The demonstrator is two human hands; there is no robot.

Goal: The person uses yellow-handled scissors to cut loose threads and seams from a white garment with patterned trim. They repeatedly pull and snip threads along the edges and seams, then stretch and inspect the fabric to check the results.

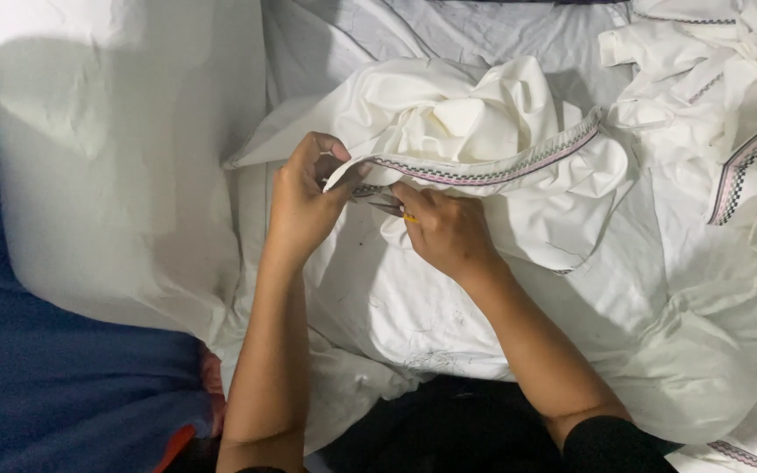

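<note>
A white garment [484, 140] is bunched up in the middle of the view, on top of more white cloth [449, 307]. A trim band [501, 168] w/ a pink and black zigzag pattern runs along the garment's edge, from near the hands up to the right.

The left hand [304, 206] is closed on the left end of the trim; the edge is pinched betw. thumb and fingers and lifted a bit. The right hand [444, 229] is just beside it, to the right & a little lower. A small metal tool [385, 205] w/ a yellow bit is held in its closed fingers, and the tip is placed just under the trim, close to the left thumb. What kind of tool it is can't be told for sure. The two hands are near each other, almost touching.

More white garments [711, 105] w/ the same kind of trim are piled at the right. A big plain white sheet [116, 158] is spread at the left. A blue cloth [37, 368] is seen at the far left, partly under the sheet.
</note>
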